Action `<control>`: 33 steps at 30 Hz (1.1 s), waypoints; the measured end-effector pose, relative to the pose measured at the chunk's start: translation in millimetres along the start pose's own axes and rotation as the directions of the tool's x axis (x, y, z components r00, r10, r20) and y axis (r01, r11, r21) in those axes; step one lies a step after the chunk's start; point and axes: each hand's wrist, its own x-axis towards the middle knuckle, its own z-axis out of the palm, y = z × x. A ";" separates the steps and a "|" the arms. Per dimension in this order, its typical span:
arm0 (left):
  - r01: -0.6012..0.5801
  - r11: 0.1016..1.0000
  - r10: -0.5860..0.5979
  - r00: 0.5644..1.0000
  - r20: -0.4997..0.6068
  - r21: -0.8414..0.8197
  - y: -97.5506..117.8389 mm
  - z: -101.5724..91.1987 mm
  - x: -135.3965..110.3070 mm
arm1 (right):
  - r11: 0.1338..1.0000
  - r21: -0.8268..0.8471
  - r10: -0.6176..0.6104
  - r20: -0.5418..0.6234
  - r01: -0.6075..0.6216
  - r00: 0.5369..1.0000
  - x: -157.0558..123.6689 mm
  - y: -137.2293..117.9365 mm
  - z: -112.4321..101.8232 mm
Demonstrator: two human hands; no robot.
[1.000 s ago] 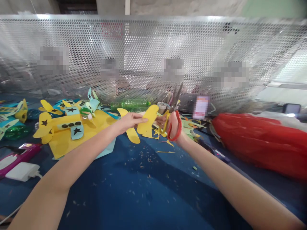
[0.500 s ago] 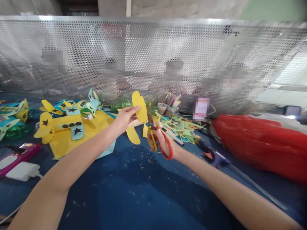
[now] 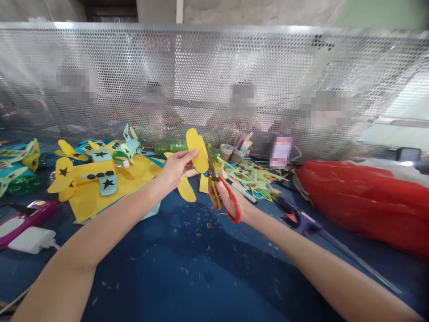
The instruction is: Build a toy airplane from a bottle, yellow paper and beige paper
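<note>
Between the thumb and fingers of my left hand (image 3: pixel 178 167) is a yellow paper piece (image 3: pixel 200 154) with rounded ends, held up above the table. My right hand (image 3: pixel 225 194) grips a pair of scissors (image 3: pixel 231 203) with red and yellow handles. Their blades lie along the right edge of the paper piece; whether they cut into it I cannot tell. Below the left hand lies another curved yellow paper piece (image 3: pixel 187 189). A yellow toy plane (image 3: pixel 87 175) with black stars sits to the left on yellow sheets (image 3: pixel 89 206).
Paper scraps (image 3: pixel 258 178) are heaped behind the right hand. A blue glue gun (image 3: pixel 303 223) and a red plastic bag (image 3: pixel 362 201) lie at right. A purple device (image 3: pixel 40 214) and white adapter (image 3: pixel 32 239) are at left. A perforated metal screen (image 3: pixel 208 67) stands behind, with people beyond.
The yellow paper piece and my left hand have shifted slightly right, closer to the scissors. The scissor blades now lie against the paper's edge, and their handles look slightly closer together.
</note>
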 end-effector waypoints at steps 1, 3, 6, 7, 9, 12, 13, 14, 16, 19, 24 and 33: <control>0.000 1.000 0.000 1.000 -0.003 0.004 -0.3 -0.2 0.1 | 1.000 0.007 0.001 0.000 -0.001 1.000 0.3 1.0 -0.2; 0.001 1.000 -0.001 1.000 -0.008 0.008 -0.9 -0.4 0.0 | 1.000 0.021 0.006 -0.007 -0.006 1.000 0.5 1.7 -0.3; 0.002 1.000 -0.002 1.000 -0.010 0.000 -1.7 -0.1 -0.8 | 1.000 0.020 0.019 -0.018 -0.018 1.000 0.4 0.7 0.4; 0.001 1.000 -0.001 1.000 -0.011 -0.005 -1.9 0.2 -1.2 | 1.000 0.022 0.019 -0.016 -0.019 1.000 0.3 0.2 0.6; -0.004 1.000 0.004 1.000 -0.011 -0.017 -2.1 1.0 -1.9 | 1.000 0.023 0.011 -0.015 -0.011 1.000 0.1 -0.8 0.8; -0.003 1.000 0.003 1.000 -0.015 -0.029 -2.1 2.0 -2.4 | 1.000 -0.001 -0.005 -0.021 0.005 1.000 -0.5 -2.5 0.2; 0.000 1.000 0.000 1.000 -0.016 -0.031 -2.1 2.2 -2.3 | 1.000 -0.009 -0.007 -0.025 0.006 1.000 -0.8 -3.1 -0.2; 0.002 1.000 -0.003 1.000 -0.019 -0.031 -2.2 2.3 -2.3 | 1.000 -0.015 -0.007 -0.028 0.006 1.000 -1.1 -3.6 -0.5; 0.006 1.000 -0.007 1.000 -0.020 -0.025 -2.5 2.4 -2.3 | 1.000 -0.020 -0.005 -0.033 0.005 0.999 -1.6 -4.5 -1.0; 0.007 1.000 -0.007 1.000 -0.026 -0.017 -2.5 3.2 -3.1 | 1.000 -0.021 -0.002 -0.033 0.001 0.999 -2.1 -4.6 -0.8; 0.005 1.000 -0.006 0.999 -0.053 -0.019 -1.4 5.4 -4.9 | 0.999 0.034 0.040 -0.043 -0.039 0.998 -1.9 -3.1 1.1; -0.009 1.000 0.008 0.999 -0.035 -0.017 -3.2 2.6 -3.4 | 1.000 0.000 -0.025 -0.037 0.025 0.999 -1.5 -5.9 -1.0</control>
